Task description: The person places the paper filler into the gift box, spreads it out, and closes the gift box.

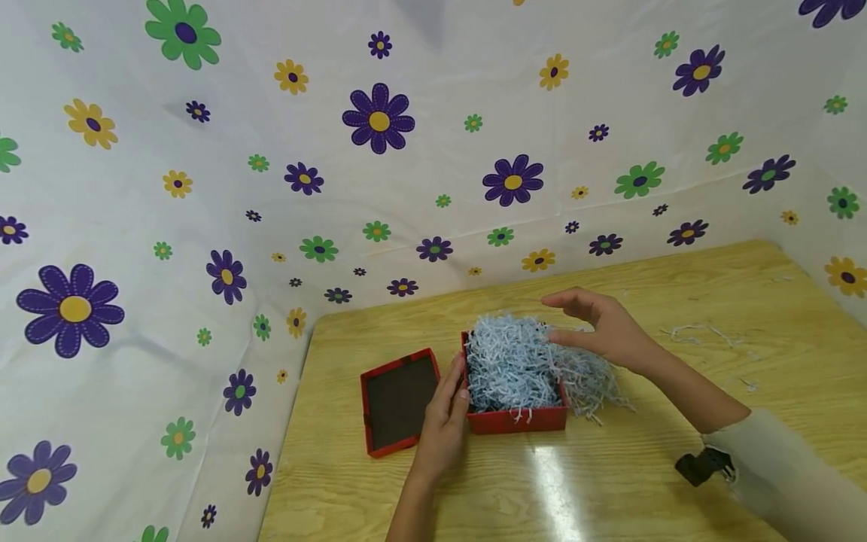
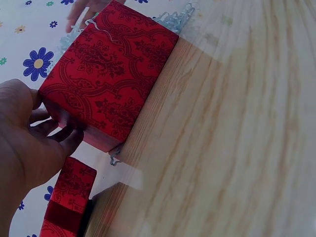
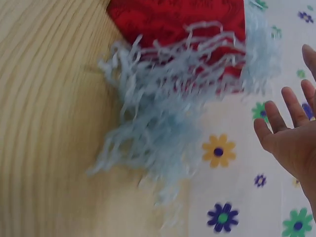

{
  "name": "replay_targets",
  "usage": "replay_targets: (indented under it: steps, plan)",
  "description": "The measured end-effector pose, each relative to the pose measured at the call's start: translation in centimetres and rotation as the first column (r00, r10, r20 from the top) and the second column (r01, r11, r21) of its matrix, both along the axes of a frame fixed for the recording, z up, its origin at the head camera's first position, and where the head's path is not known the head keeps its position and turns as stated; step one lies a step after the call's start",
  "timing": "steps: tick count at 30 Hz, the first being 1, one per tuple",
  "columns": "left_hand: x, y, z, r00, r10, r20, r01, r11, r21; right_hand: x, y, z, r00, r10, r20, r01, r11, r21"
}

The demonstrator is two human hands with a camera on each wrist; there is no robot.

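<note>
A red box (image 1: pixel 518 421) with a dark damask pattern stands on the table, heaped with pale blue shredded paper (image 1: pixel 508 361). My left hand (image 1: pixel 443 421) holds the box at its left wall, the thumb near the rim and the bent fingers against the outside, as the left wrist view shows. Above the right side of the heap, my right hand (image 1: pixel 609 331) hovers with fingers spread and nothing in them. More shredded paper (image 3: pixel 153 113) spills over the box's right side onto the table. What lies under the paper is hidden.
A red box lid (image 1: pixel 401 403), dark inside, lies left of the box; a ribbon band (image 2: pixel 64 217) crosses its side. Loose paper strands (image 1: pixel 704 331) are scattered on the wooden table (image 1: pixel 609 482) to the right. A flowered cloth (image 1: pixel 433 188) hangs behind and at both sides.
</note>
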State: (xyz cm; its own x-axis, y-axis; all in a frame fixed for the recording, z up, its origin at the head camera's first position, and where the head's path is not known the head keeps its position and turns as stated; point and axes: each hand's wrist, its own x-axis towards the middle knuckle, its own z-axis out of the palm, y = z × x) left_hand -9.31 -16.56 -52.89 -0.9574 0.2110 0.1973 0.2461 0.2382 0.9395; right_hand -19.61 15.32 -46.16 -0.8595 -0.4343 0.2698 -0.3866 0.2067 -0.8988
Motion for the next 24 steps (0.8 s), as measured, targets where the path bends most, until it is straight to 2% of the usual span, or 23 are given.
replay_targets:
  steps: [4,8,12,16,21,24]
  plan:
    - [0.0,0.1,0.1,1.0,-0.006,-0.003,0.006,1.0,0.006,0.2,2.8,-1.4,1.0,-0.019,0.003,0.019,1.0,0.012]
    - [0.0,0.2,0.2,1.0,0.005,0.003,-0.005,1.0,0.003,0.5,5.0,-3.3,0.998,0.026,0.059,-0.031,0.996,0.082]
    - [0.0,0.1,0.3,1.0,0.007,-0.003,-0.007,1.0,0.012,1.0,5.8,-4.9,0.994,0.051,0.094,-0.064,0.989,0.134]
    - [-0.1,0.1,0.2,1.0,0.002,-0.007,-0.002,1.0,0.015,1.5,5.5,-6.2,0.995,0.041,0.087,-0.056,0.983,0.176]
    - [-0.1,0.1,0.0,1.0,-0.002,0.006,0.002,1.0,0.011,2.0,4.7,-7.4,0.998,0.064,-0.023,-0.057,0.97,0.235]
    - [0.0,0.2,0.1,1.0,-0.001,0.008,0.001,1.0,0.012,2.2,4.3,-7.6,0.992,0.042,-0.121,-0.009,0.964,0.267]
